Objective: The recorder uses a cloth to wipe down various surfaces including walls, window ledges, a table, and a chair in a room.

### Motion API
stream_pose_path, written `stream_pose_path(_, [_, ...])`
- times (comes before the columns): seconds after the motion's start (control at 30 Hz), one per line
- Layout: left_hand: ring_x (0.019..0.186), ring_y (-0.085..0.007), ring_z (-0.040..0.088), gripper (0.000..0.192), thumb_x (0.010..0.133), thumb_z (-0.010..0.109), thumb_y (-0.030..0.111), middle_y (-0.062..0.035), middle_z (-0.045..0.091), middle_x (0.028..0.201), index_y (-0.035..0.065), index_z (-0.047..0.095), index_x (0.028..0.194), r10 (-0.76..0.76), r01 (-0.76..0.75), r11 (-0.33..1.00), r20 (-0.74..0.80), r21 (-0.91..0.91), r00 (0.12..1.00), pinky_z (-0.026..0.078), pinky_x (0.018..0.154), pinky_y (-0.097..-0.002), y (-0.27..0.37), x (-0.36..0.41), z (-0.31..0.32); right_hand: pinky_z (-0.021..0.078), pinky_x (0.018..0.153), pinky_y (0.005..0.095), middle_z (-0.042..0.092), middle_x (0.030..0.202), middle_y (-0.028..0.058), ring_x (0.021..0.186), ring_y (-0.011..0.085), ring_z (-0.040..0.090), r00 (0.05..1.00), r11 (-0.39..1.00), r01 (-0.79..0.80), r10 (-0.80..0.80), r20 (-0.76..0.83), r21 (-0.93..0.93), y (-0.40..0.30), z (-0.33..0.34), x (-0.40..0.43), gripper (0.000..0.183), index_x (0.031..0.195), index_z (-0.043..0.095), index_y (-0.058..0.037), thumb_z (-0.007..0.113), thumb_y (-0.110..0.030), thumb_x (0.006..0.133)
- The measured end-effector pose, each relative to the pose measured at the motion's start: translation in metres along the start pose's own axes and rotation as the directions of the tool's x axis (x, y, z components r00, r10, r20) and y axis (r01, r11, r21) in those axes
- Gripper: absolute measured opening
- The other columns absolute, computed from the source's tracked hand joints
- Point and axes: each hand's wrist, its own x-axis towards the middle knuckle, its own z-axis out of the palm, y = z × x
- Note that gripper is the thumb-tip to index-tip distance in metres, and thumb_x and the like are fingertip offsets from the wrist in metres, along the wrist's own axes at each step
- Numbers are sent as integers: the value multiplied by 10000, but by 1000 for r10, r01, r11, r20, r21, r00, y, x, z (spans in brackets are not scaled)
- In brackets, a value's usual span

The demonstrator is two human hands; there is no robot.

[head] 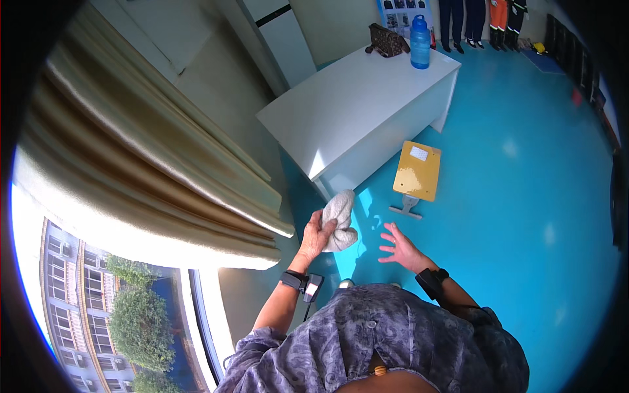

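Observation:
A bunched, light grey cloth (340,221) is gripped in my left hand (316,236), the thumb pressed across its middle. The cloth hangs in front of me above the blue floor, close to the near end of a white desk (354,98). To the right, my right hand (403,249) is held with its fingers spread and nothing in it. Beyond the right hand stands a stool with a yellow seat (417,172) and a grey metal foot. A white patterned piece (418,153) lies on the seat.
Gold curtains (162,147) hang at the left beside a window (201,314). On the desk's far end are a brown patterned bag (387,41) and a blue water bottle (420,44). Dark objects line the right wall; several clothed legs or figures show at the back.

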Motion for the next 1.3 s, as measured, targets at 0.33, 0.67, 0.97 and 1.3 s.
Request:
stream_pose_path(0.33, [1041, -286, 517, 294, 855, 559, 312, -111, 572, 1049, 60, 621, 993, -31, -188, 899, 487, 395, 873, 412, 879, -374, 144, 110, -37, 426, 934, 386, 550, 1150, 96, 1065, 230, 530, 918, 757, 149, -345, 196, 636, -72, 71, 75, 437, 1215, 477, -49, 466, -351, 899])
stream_pose_path(0.67, [999, -291, 554, 283, 831, 509, 329, -130, 630, 986, 110, 653, 938, 48, 196, -154, -191, 968, 980, 264, 935, -543, 96, 250, -263, 460, 893, 363, 558, 1128, 121, 1027, 224, 562, 958, 890, 217, -273, 87, 400, -84, 117, 131, 430, 1223, 446, 22, 538, -200, 866])
stream_pose_path(0.97, [771, -342, 622, 359, 795, 497, 348, -188, 642, 790, 37, 670, 748, -23, 391, 159, -393, 907, 919, 459, 692, -440, 51, 144, -335, 480, 855, 343, 574, 1086, 123, 979, 221, 584, 970, 976, 52, -100, 222, 209, -109, 169, 204, 457, 1214, 442, 47, 549, -216, 856])
stream_pose_path(1.3, [782, -346, 621, 265, 760, 597, 277, -172, 634, 770, 37, 660, 852, -353, 841, -109, -812, 530, 466, 479, 650, -442, 72, -40, -364, 501, 800, 334, 599, 986, 110, 914, 211, 597, 932, 996, -46, 16, 361, 74, -155, 217, 307, 368, 1109, 524, 38, 595, -183, 823])
